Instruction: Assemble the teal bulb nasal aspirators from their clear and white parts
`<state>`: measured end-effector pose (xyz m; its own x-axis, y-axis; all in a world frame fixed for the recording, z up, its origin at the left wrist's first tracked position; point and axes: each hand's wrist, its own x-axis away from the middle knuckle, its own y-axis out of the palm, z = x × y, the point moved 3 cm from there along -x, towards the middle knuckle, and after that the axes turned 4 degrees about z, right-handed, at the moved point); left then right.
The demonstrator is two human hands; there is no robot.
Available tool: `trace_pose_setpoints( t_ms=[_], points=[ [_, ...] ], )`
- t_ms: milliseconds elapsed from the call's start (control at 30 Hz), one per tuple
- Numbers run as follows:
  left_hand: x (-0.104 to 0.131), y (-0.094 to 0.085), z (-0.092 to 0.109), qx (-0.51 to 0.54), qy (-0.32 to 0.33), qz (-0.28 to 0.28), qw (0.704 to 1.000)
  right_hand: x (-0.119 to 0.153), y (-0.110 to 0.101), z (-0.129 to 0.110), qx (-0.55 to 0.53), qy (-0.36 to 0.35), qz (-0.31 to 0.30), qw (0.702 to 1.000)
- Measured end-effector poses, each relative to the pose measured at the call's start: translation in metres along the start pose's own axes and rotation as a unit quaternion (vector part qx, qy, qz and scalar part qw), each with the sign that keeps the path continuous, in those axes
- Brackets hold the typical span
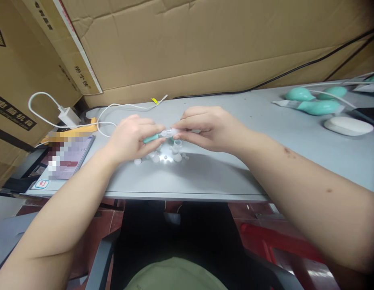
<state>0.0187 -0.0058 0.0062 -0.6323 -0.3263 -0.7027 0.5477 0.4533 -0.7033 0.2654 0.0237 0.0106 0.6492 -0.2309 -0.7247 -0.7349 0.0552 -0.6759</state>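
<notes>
My left hand (133, 135) pinches a slim teal piece (151, 138) between thumb and fingers. Its right end meets a clear, ribbed plastic tip (166, 133), whose far end is between the fingers and thumb of my right hand (206, 127). Whether the two parts are joined or only touching, I cannot tell. Just below stands a small translucent cup (177, 146) on the table. Several small whitish pieces (156, 158) lie around it, partly lost in a bright glare.
The grey table (223, 177) backs onto cardboard (199, 48). To the left are a phone (73, 159), a white charger (69, 117) and a cable (129, 105). Teal bulbs (321, 106) with clear ends and a white rounded case (348, 125) lie at the right.
</notes>
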Motion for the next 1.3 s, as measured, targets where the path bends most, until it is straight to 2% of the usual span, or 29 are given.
trace_pose_setpoints(
  t_ms=[100, 267, 500, 700, 867, 1067, 1300],
  points=[
    [0.0, 0.0, 0.001, -0.037, 0.012, -0.01, 0.999, -0.001, -0.001, -0.002, -0.025, 0.007, -0.002, 1.0],
    [-0.001, 0.0, 0.002, -0.043, 0.028, 0.011, 0.999, -0.001, 0.0, -0.001, -0.035, 0.023, -0.009, 0.999],
    [0.0, 0.0, -0.003, 0.029, -0.052, 0.025, 0.998, -0.001, -0.003, 0.003, 0.131, -0.055, 0.024, 0.99],
    [0.002, 0.002, -0.001, 0.026, -0.049, 0.027, 0.998, -0.001, -0.001, 0.0, 0.195, -0.099, 0.013, 0.976],
    [0.002, 0.005, 0.002, -0.015, -0.014, 0.036, 0.999, 0.0, 0.001, -0.001, 0.181, -0.114, -0.005, 0.977],
    [0.0, 0.004, 0.006, -0.083, 0.063, 0.064, 0.992, 0.0, 0.003, 0.001, 0.118, -0.073, -0.039, 0.99],
    [0.001, 0.009, 0.01, -0.17, 0.084, 0.072, 0.979, 0.0, 0.005, 0.001, 0.022, -0.001, -0.033, 0.999]
  ],
)
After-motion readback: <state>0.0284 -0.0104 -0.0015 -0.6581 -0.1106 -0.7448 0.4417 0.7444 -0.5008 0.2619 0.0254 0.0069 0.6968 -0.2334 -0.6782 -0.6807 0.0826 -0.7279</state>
